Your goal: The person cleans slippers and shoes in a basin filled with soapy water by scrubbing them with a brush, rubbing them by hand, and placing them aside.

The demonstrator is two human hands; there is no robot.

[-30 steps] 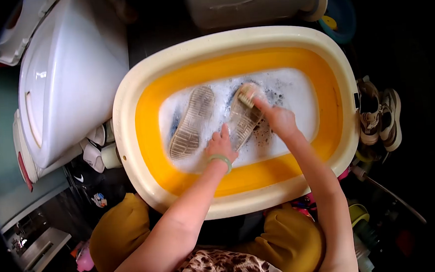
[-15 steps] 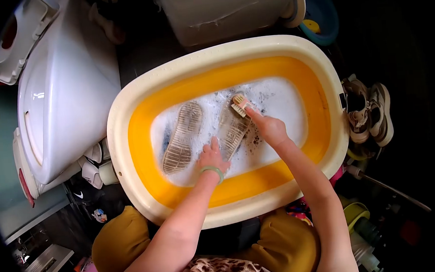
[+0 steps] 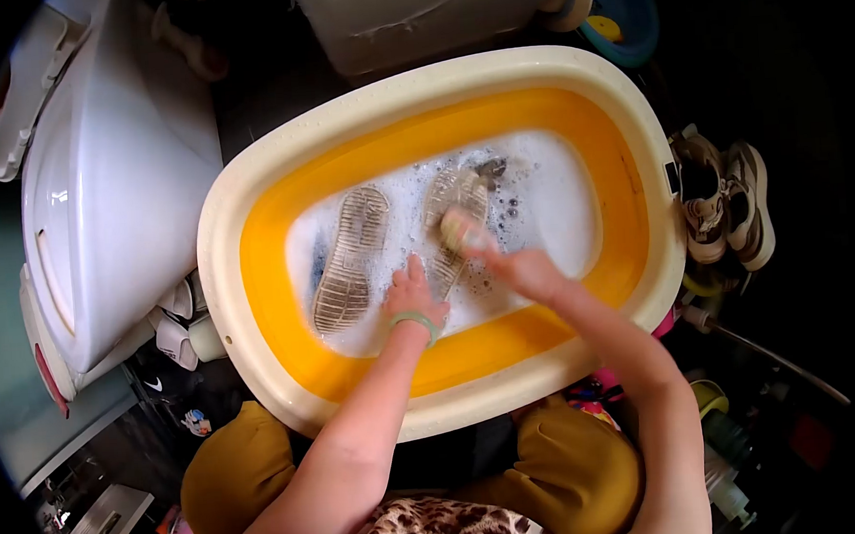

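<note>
Currently, two soles (image 3: 351, 260) are showing, grayish and ridged; right fingers are gripping one blurred brush (image 3: 460, 230), left hand (image 3: 415, 298) spreading its fingers.

Foamy water (image 3: 546, 196) fills a yellow-and-cream plastic tub (image 3: 621, 196) in a household wash area, crowded by a blue basin (image 3: 637, 39), a glossy white fixture (image 3: 124, 188) and sneakers (image 3: 752, 210).

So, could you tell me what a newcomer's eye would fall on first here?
Probably the big oval tub, orange inside with a cream rim, filling the middle with white suds. In it, two patterned soles face up, the right hand holding a blurred brush over one. Beyond the tub's right end sits a pair of shoes.
</note>
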